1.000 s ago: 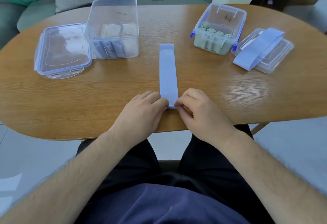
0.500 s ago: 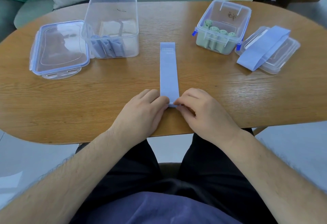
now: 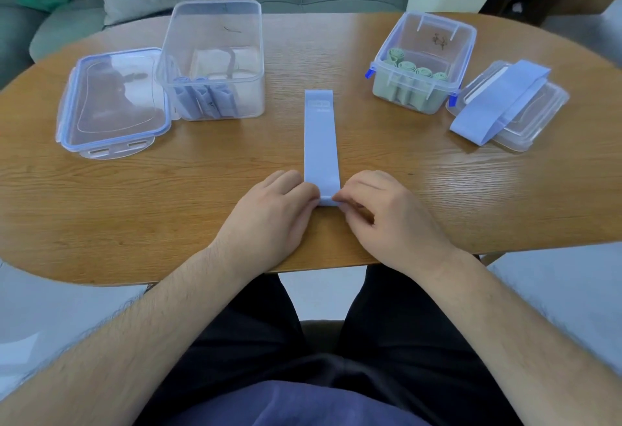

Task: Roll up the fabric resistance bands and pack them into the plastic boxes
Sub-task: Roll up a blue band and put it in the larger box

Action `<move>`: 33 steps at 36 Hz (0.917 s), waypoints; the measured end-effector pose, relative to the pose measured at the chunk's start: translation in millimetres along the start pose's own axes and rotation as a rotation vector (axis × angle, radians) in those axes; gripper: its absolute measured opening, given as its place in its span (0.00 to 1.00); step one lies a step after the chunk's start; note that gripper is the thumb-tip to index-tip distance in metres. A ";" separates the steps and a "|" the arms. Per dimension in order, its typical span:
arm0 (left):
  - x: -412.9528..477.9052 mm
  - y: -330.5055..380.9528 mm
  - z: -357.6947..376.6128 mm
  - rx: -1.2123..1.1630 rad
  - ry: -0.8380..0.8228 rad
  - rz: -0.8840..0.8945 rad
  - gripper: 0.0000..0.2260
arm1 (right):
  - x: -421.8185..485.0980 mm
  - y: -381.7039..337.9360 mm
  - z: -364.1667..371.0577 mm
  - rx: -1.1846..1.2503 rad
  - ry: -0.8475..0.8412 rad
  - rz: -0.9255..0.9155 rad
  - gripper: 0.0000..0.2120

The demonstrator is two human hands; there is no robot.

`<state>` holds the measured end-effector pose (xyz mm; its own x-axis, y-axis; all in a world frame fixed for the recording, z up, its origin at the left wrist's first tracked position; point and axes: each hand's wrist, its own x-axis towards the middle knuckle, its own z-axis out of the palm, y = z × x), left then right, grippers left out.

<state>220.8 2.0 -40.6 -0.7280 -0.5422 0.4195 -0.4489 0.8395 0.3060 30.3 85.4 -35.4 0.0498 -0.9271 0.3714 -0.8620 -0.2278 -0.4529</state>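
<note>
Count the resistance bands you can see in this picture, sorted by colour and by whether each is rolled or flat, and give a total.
Blue bands, rolled, in the tall clear box: 3
Green bands, rolled, in the small clear box: 4
Blue band, flat on the table, both hands at its near end: 1
Blue band, flat across a lid: 1
Total: 9

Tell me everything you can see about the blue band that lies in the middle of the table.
The blue band is a long, flat strip of pale blue fabric, lying straight on the wooden table, pointing away from the person. A small label patch shows near its far end. Its near end is turned up into the first small roll. The left hand and the right hand pinch that end from either side. Nothing else touches it.
</note>
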 end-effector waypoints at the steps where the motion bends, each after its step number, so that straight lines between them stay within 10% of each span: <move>1: 0.2 -0.8 0.5 -0.007 -0.003 -0.005 0.08 | 1.0 0.6 1.0 0.000 0.006 0.003 0.06; 33: 21.9 -25.1 7.1 0.011 -0.008 -0.015 0.12 | 29.1 10.4 5.6 -0.029 -0.018 0.016 0.05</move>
<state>212.4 -30.7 -45.1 -0.7251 -0.5546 0.4082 -0.4654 0.8316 0.3031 25.6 54.4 -33.8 0.0444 -0.9358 0.3498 -0.8768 -0.2043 -0.4353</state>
